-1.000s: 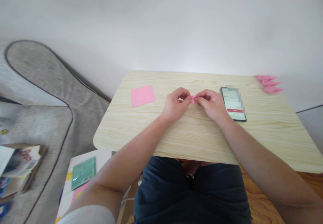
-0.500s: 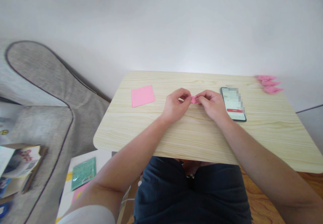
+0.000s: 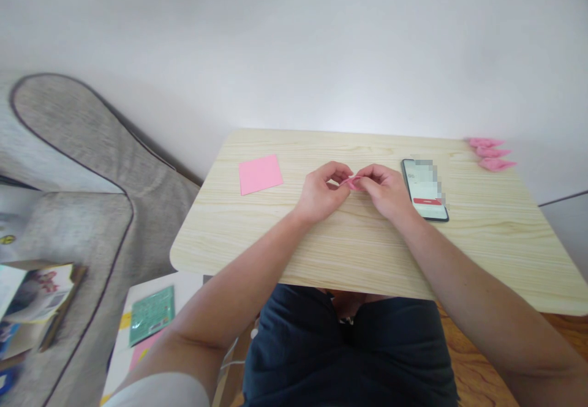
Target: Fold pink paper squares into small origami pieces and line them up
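Between my two hands, just above the wooden table (image 3: pixel 349 254), is a small folded piece of pink paper (image 3: pixel 353 183). My left hand (image 3: pixel 324 190) pinches its left side between thumb and fingers. On the other side, my right hand (image 3: pixel 383 190) pinches the right part, thumb towards me. Fingers cover much of the paper, so its full shape is hidden. A flat pink square of paper (image 3: pixel 260 174) lies to the left of my hands. Close by my right hand, a phone (image 3: pixel 425 190) with a lit screen rests on the table.
Several folded pink paper figures (image 3: pixel 493 153) sit in a group at the table's back right corner. A white wall (image 3: pixel 349 46) rises behind the table. A grey sofa (image 3: pixel 82 211) stands at left, with a green packet (image 3: pixel 152 315) on a lower surface beside it.
My left fingers have shifted slightly right on the pink paper, and it now shows as a thinner, more edge-on strip. The phone and the other paper have stayed in place.
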Demonstrator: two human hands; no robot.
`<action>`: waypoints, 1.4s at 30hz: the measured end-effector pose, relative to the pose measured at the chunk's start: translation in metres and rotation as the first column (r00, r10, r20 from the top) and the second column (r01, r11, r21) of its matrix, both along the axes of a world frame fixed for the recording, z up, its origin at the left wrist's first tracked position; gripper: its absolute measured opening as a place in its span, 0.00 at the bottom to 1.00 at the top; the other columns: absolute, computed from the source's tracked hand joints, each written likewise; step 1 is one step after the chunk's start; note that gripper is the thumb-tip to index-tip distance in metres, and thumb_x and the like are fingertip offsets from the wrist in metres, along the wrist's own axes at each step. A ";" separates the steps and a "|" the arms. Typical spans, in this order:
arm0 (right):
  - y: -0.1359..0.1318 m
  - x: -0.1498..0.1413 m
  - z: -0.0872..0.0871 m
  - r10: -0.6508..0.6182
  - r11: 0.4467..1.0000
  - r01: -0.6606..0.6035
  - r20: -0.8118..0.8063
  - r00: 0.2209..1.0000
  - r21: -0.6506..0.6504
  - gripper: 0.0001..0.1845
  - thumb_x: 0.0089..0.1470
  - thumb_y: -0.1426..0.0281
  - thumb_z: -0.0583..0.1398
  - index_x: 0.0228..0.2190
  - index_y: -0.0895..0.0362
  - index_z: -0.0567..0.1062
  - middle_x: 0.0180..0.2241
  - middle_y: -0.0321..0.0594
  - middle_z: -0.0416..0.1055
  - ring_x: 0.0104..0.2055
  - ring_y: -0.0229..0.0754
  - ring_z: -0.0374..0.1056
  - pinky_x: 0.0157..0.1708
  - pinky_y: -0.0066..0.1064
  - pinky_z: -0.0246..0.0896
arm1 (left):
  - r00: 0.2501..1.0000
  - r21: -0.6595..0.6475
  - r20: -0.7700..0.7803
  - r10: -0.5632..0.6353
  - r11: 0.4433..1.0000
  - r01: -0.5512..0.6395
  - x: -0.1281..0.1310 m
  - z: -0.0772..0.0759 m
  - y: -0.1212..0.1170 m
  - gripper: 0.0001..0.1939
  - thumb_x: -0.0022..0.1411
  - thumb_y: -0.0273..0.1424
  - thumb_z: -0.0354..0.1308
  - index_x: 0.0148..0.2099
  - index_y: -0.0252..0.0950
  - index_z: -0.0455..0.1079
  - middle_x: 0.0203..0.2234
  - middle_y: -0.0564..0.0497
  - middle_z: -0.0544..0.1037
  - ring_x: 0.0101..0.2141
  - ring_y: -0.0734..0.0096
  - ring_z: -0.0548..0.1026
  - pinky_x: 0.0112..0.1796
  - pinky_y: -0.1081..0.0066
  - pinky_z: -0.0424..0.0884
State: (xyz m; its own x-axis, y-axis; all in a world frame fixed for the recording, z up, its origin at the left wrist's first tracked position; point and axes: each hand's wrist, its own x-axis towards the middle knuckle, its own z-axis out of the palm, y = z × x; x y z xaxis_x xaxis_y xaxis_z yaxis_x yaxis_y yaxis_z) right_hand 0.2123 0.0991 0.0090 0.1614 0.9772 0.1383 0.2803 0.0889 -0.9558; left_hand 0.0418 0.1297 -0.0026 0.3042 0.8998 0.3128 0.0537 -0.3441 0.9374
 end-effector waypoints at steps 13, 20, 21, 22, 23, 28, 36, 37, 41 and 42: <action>0.002 0.001 -0.003 -0.032 0.999 0.030 -0.045 0.998 -0.039 0.05 0.49 0.65 0.67 0.28 0.54 0.81 0.29 0.37 0.79 0.33 0.42 0.71 0.37 0.35 0.65 | 0.994 0.041 -0.099 0.036 0.999 -0.032 0.000 0.002 0.001 0.09 0.55 0.25 0.63 0.41 0.36 0.76 0.35 0.52 0.82 0.37 0.73 0.79 0.37 0.74 0.74; -0.001 0.003 0.002 0.022 0.999 -0.017 0.125 0.992 -0.041 0.07 0.51 0.65 0.65 0.27 0.55 0.82 0.28 0.37 0.79 0.29 0.40 0.69 0.31 0.32 0.61 | 0.998 -0.063 0.041 0.037 0.997 -0.035 0.000 0.005 0.002 0.08 0.57 0.29 0.64 0.41 0.35 0.74 0.32 0.52 0.78 0.34 0.74 0.77 0.33 0.75 0.72; -0.003 0.003 0.004 0.047 0.998 -0.040 0.166 0.985 -0.047 0.08 0.52 0.65 0.65 0.27 0.55 0.82 0.27 0.37 0.79 0.28 0.40 0.69 0.30 0.32 0.60 | 0.998 -0.083 0.064 0.029 0.996 -0.024 0.000 0.005 0.002 0.09 0.57 0.29 0.64 0.41 0.35 0.74 0.32 0.52 0.78 0.33 0.75 0.76 0.32 0.76 0.72; -0.004 0.003 0.005 0.069 0.997 -0.060 0.201 0.977 -0.052 0.09 0.52 0.64 0.65 0.27 0.55 0.82 0.26 0.36 0.78 0.27 0.39 0.68 0.29 0.32 0.59 | 0.997 -0.098 0.079 0.019 0.995 -0.011 -0.001 0.006 0.003 0.09 0.57 0.29 0.64 0.42 0.35 0.74 0.31 0.52 0.78 0.33 0.75 0.76 0.32 0.76 0.72; -0.004 0.003 0.007 0.086 0.996 -0.075 0.226 0.970 -0.056 0.09 0.53 0.63 0.64 0.27 0.55 0.82 0.25 0.36 0.78 0.26 0.39 0.67 0.28 0.32 0.57 | 0.996 -0.105 0.090 0.007 0.994 0.003 -0.001 0.006 0.003 0.09 0.57 0.28 0.64 0.42 0.35 0.74 0.31 0.52 0.78 0.33 0.75 0.77 0.33 0.76 0.72; -0.003 0.004 0.005 0.115 0.993 -0.106 0.178 0.977 -0.056 0.10 0.54 0.62 0.65 0.27 0.55 0.82 0.26 0.36 0.78 0.27 0.39 0.66 0.29 0.32 0.58 | 0.982 -0.163 0.174 -0.070 0.982 0.099 -0.002 0.004 0.007 0.12 0.55 0.29 0.66 0.43 0.33 0.74 0.33 0.50 0.80 0.32 0.74 0.78 0.37 0.73 0.74; -0.002 0.005 0.003 0.073 0.997 -0.072 0.128 0.989 -0.012 0.11 0.54 0.62 0.64 0.26 0.55 0.82 0.28 0.38 0.80 0.31 0.42 0.70 0.34 0.33 0.61 | 0.996 -0.176 -0.021 -0.083 0.981 0.078 -0.002 0.003 0.008 0.08 0.59 0.30 0.61 0.37 0.32 0.79 0.30 0.50 0.82 0.32 0.74 0.76 0.36 0.74 0.71; -0.003 0.004 0.004 0.073 0.997 -0.073 0.136 0.988 -0.002 0.12 0.55 0.61 0.64 0.27 0.55 0.82 0.27 0.38 0.80 0.31 0.41 0.70 0.34 0.33 0.61 | 0.996 -0.161 -0.042 -0.076 0.985 0.069 -0.002 0.004 0.008 0.08 0.60 0.30 0.60 0.37 0.32 0.79 0.30 0.50 0.82 0.31 0.74 0.76 0.35 0.74 0.70; -0.004 0.003 0.001 0.050 0.998 -0.058 0.185 0.981 0.035 0.14 0.57 0.59 0.64 0.26 0.55 0.80 0.26 0.37 0.77 0.29 0.40 0.68 0.32 0.32 0.59 | 0.994 -0.138 -0.083 -0.069 0.989 0.057 -0.004 0.006 0.006 0.11 0.63 0.35 0.61 0.38 0.32 0.80 0.30 0.49 0.82 0.31 0.73 0.76 0.34 0.73 0.69; -0.004 0.003 0.000 0.041 0.998 -0.050 0.201 0.979 0.043 0.15 0.57 0.58 0.64 0.25 0.55 0.79 0.26 0.37 0.76 0.28 0.39 0.66 0.30 0.32 0.58 | 0.993 -0.133 -0.090 -0.070 0.989 0.058 -0.004 0.005 0.006 0.12 0.64 0.36 0.61 0.38 0.32 0.80 0.30 0.49 0.83 0.31 0.73 0.76 0.35 0.73 0.70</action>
